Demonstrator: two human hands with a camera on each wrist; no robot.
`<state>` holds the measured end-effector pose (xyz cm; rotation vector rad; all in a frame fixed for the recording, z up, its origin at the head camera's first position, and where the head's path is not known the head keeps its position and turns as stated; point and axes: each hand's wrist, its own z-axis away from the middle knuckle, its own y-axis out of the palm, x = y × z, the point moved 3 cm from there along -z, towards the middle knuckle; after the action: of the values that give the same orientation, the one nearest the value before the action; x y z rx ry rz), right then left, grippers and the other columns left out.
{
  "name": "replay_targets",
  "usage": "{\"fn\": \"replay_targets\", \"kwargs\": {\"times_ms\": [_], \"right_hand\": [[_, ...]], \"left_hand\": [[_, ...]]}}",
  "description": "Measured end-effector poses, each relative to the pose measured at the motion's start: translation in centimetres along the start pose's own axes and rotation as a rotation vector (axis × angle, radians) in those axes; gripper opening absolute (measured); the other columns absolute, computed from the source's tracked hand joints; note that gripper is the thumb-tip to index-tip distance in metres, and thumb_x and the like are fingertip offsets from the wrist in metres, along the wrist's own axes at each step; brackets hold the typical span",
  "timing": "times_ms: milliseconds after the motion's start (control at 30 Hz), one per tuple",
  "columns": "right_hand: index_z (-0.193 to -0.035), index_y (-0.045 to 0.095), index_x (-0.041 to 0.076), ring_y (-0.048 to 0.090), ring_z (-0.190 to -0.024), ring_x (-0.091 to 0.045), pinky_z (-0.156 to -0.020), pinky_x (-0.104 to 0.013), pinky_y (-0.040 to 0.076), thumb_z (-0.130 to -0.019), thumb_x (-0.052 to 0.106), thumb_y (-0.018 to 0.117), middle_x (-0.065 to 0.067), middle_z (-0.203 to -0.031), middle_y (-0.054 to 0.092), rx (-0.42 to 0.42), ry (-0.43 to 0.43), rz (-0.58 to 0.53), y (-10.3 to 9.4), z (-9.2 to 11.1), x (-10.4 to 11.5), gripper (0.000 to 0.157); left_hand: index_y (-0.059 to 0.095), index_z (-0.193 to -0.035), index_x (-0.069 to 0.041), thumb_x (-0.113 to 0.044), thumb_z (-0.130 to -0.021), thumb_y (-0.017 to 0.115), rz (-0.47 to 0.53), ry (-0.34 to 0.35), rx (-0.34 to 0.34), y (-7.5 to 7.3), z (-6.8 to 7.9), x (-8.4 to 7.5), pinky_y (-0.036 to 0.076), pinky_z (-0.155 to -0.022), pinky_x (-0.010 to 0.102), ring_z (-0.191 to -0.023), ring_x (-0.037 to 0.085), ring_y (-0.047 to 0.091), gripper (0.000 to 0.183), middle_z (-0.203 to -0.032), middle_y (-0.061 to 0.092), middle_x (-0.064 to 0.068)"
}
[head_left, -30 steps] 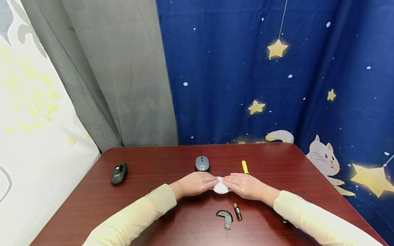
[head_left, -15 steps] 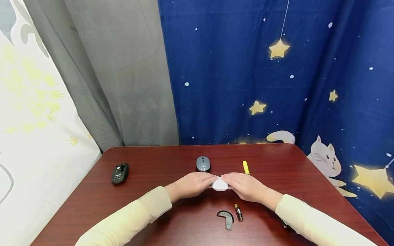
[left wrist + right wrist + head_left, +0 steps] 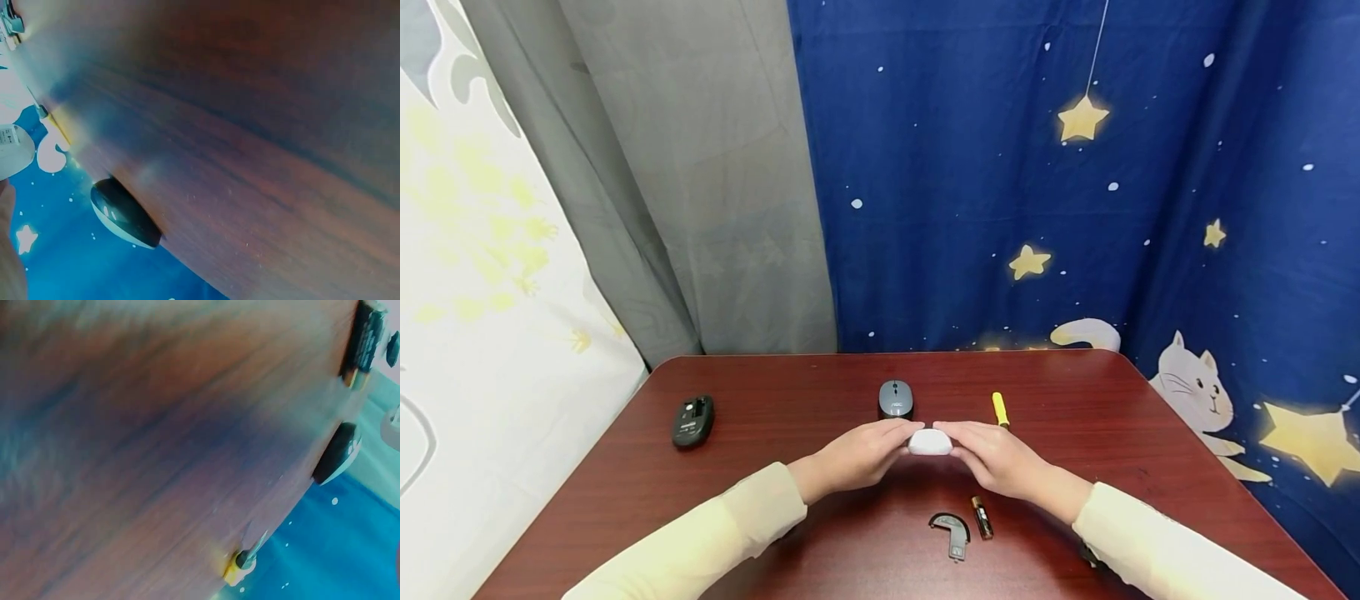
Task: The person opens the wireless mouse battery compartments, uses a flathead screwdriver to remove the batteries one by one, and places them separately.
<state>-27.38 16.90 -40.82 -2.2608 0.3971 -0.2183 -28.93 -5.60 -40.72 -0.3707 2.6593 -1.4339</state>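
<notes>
Between my two hands, a small white computer mouse (image 3: 930,442) is held up off the table, its rounded end toward me. My left hand (image 3: 863,454) pinches one side, fingers on top and thumb below. On the opposite side my right hand (image 3: 1000,454) grips it the same way. In the left wrist view the white mouse (image 3: 15,152) shows a printed label on its underside. Only its edge, with a recess, appears in the right wrist view. Closer to me lie a curved grey battery cover (image 3: 953,533) and a battery (image 3: 981,517).
Behind my hands a grey mouse (image 3: 896,400) stands on the dark red table (image 3: 790,387). A yellow-handled screwdriver (image 3: 1000,408) lies beyond my right hand. At the far left is an upturned black mouse (image 3: 692,422) with its battery compartment open. A small dark object (image 3: 1088,554) is partly hidden by my right sleeve.
Both hands have tilted the white mouse, so less of its broad face shows and its end faces me. It has shifted slightly left. The things on the table have stayed put.
</notes>
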Motion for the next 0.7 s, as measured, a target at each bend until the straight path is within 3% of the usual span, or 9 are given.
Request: {"fn": "replay_targets", "kwargs": {"times_ms": [133, 367, 567, 700], "right_hand": [[-0.131, 0.056, -0.003, 0.062, -0.11, -0.021, -0.093, -0.029, 0.05, -0.091, 0.006, 0.065, -0.012, -0.123, 0.063, -0.01, 0.048, -0.062, -0.1, -0.2, 0.7, 0.041], [-0.13, 0.057, -0.001, 0.062, -0.111, -0.02, -0.091, -0.028, 0.051, -0.089, -0.003, 0.064, -0.012, -0.123, 0.064, -0.043, 0.19, -0.245, 0.0, -0.8, 1.7, 0.042], [-0.127, 0.059, -0.002, 0.067, -0.088, -0.015, -0.071, -0.027, 0.056, -0.092, -0.006, 0.06, -0.011, -0.113, 0.068, -0.09, 0.322, -0.415, 0.3, -1.2, 2.2, 0.036], [-0.128, 0.059, -0.001, 0.067, -0.09, -0.013, -0.075, -0.028, 0.056, -0.094, -0.003, 0.058, -0.011, -0.112, 0.068, -0.082, 0.404, -0.501, 0.4, -1.3, 2.6, 0.034]], "left_hand": [[0.049, -0.133, 0.001, -0.011, -0.101, 0.051, 0.076, -0.072, 0.013, -0.2, 0.3, -0.4, 0.045, -0.099, 0.026, -0.112, 0.015, 0.057, 0.035, -0.123, 0.059, 0.008], [0.051, -0.134, -0.004, -0.008, -0.099, 0.054, 0.24, -0.187, -0.037, -0.6, 0.7, -1.1, 0.046, -0.098, 0.031, -0.114, 0.014, 0.056, 0.036, -0.125, 0.059, 0.007], [0.055, -0.133, -0.003, -0.008, -0.099, 0.055, 0.435, -0.368, -0.078, -0.8, 1.3, -1.5, 0.049, -0.095, 0.032, -0.11, 0.013, 0.058, 0.035, -0.123, 0.062, 0.005], [0.056, -0.133, -0.005, -0.012, -0.1, 0.054, 0.526, -0.476, -0.093, -0.8, 1.7, -1.8, 0.048, -0.096, 0.033, -0.113, 0.013, 0.057, 0.034, -0.126, 0.061, 0.004]]}}
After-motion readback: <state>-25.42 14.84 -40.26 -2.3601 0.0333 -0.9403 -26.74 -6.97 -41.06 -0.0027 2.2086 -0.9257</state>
